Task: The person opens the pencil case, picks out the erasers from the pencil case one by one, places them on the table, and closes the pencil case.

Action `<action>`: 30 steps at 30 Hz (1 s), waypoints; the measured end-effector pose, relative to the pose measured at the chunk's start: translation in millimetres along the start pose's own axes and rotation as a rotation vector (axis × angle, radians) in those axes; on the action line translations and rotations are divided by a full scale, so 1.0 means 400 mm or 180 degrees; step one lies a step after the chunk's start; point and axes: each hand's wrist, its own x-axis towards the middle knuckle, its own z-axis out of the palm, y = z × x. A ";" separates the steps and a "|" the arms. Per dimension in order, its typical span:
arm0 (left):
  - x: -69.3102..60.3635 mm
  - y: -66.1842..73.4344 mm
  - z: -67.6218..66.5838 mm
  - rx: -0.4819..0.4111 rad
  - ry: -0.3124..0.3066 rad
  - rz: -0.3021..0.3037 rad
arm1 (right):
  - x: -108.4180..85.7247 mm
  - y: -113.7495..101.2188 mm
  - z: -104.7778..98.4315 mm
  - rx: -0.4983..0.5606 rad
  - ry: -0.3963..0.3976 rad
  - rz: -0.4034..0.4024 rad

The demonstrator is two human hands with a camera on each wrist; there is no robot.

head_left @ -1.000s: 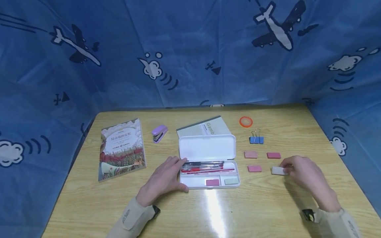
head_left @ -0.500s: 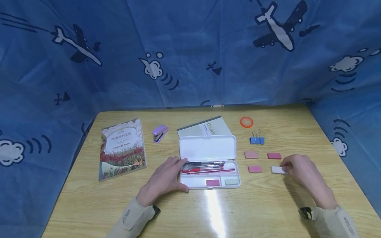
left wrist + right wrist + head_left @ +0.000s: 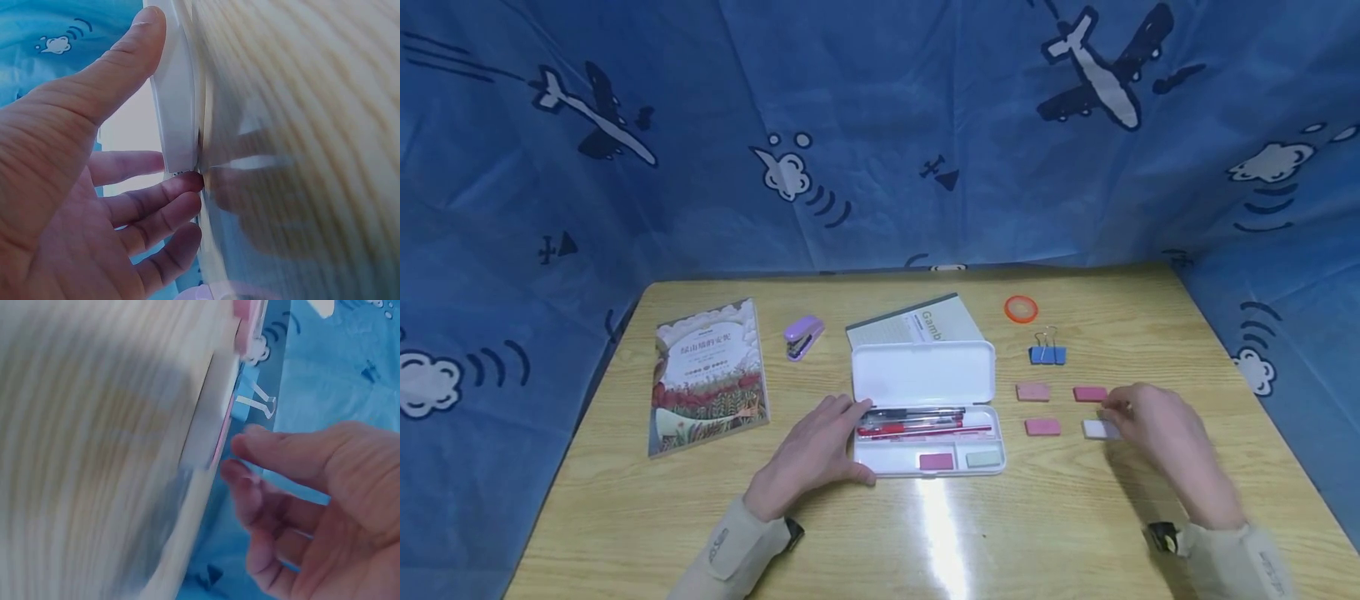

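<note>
In the head view, my left hand (image 3: 812,450) holds the left end of the open white pencil case (image 3: 880,458). Its thumb lies along the front wall (image 3: 178,94) in the left wrist view, with fingers at the end and back. Inside the case are several pens (image 3: 910,422), a dark pink eraser (image 3: 936,461) and a pale green eraser (image 3: 983,458). My right hand (image 3: 1168,446) hovers by a white eraser (image 3: 1097,429) on the table. The right wrist view shows the thumb and index fingertip slightly parted, off the white eraser (image 3: 209,419).
Loose pink erasers (image 3: 1042,427) lie beside the case, with a dark pink one (image 3: 1089,394) behind the white. Farther back are a blue binder clip (image 3: 1047,356), an orange-rimmed disc (image 3: 1021,309), a notebook (image 3: 910,321), a purple stapler (image 3: 803,336) and a book (image 3: 709,375).
My right hand has let go of the white eraser, which now lies on the table, and has risen slightly away from it. My left hand stays on the pencil case.
</note>
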 end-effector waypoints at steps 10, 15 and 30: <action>-0.001 0.001 0.001 0.0027 -0.0013 0.0013 | 0.021 -0.147 0.043 0.0105 0.0439 -0.0643; 0.000 0.001 0.001 0.0015 0.0011 0.0033 | 0.017 -0.204 0.068 0.0178 0.0599 -0.0913; -0.003 -0.005 0.000 0.0018 0.0006 0.0036 | -0.005 -0.370 0.123 0.0225 0.0150 -0.1669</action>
